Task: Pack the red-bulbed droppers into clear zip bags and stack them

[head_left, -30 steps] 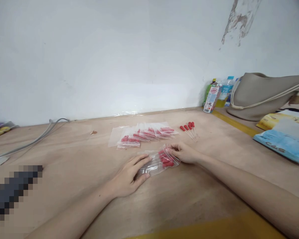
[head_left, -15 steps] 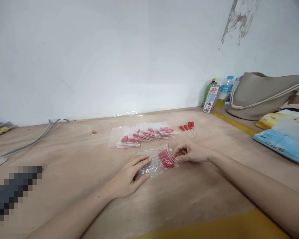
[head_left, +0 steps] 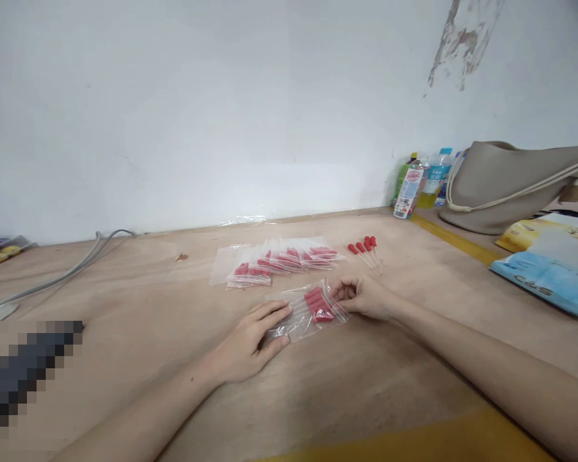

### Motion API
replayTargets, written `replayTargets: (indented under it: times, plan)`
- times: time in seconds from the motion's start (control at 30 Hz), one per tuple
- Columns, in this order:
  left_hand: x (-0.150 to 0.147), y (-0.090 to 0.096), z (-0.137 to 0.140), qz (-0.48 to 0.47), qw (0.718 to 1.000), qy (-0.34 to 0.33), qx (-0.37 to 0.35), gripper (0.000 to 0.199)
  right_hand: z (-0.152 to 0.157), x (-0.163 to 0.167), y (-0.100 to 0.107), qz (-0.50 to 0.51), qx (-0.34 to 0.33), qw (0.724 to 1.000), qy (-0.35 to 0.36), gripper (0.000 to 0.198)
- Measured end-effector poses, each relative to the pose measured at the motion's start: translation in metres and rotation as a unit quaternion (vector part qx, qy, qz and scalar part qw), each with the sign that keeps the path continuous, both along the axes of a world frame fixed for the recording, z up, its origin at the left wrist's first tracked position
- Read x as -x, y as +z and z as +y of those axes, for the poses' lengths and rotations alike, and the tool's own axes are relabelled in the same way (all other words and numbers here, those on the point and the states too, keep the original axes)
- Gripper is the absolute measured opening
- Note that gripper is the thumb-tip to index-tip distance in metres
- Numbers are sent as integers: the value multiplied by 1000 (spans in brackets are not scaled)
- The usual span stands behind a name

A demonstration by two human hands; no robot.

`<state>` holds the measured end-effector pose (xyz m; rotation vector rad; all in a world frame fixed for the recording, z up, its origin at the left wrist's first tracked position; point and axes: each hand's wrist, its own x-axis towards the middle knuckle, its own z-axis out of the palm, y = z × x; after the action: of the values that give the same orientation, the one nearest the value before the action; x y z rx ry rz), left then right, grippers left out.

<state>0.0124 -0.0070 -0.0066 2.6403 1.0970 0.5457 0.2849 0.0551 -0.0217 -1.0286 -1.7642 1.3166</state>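
A clear zip bag (head_left: 298, 327) lies flat on the table, its mouth turned to the right. Inside are several droppers (head_left: 314, 298) with red rubber bulbs near the mouth and thin clear stems pointing left. My left hand (head_left: 250, 340) lies over the bag's left end, fingers stretched and spread, fingertips touching the plastic. At the mouth, my right hand (head_left: 361, 296) has its fingers curled, with thumb and index finger on the bag's edge by the bulbs. Several loose droppers (head_left: 367, 246) lie just beyond my right hand.
Behind the bag lies an overlapping row of filled zip bags (head_left: 284, 256). Bottles (head_left: 409, 189), a grey handbag (head_left: 501, 186) and a blue-and-yellow tissue pack (head_left: 544, 282) are on the right. A grey cable (head_left: 84, 256) runs along the left.
My right hand has shifted slightly left at the bag's mouth. The red bulbs inside now lie more evenly side by side. My left hand has stayed in place.
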Motion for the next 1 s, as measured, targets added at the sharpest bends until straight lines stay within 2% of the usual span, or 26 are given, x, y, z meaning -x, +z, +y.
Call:
replayTargets:
  times: [0.1,0.2,0.27,0.37,0.47,0.57,0.67,0.77,0.83,0.9,1.0]
  plan:
    - [0,1,-1,0,1000,-1,2,45,3,-4,2,-13,-6,998,-56,44]
    - [0,1,-1,6,1000,-1,4,46,1,-4,9,-55,63,995,-58,44]
    - [0,1,0,9,1000,0,3,45,-3,0,13,-85,85,991,-60,46]
    - [1,1,0,12,1000,-4,0,46,-9,8,13,-110,52,992,-33,45]
    - [0,1,-1,10,1000,-9,3,46,-12,13,9,-82,34,996,-14,40]
    - [-1,1,-2,-7,999,-4,-32,45,-14,12,11,-25,76,997,5,36]
    - [3,0,5,-50,987,67,-136,42,-14,4,17,74,125,989,31,32]
    - [19,-2,23,-81,949,201,-228,41,-13,-7,24,165,156,974,23,26]
    - [36,-3,39,-71,919,285,-264,45,-11,-13,28,211,157,965,6,23]
    - [55,-5,55,-39,901,337,-270,49,-7,-19,34,253,145,956,-28,20]
    - [75,-9,71,30,902,370,-221,56,5,-22,45,317,117,934,-114,9]
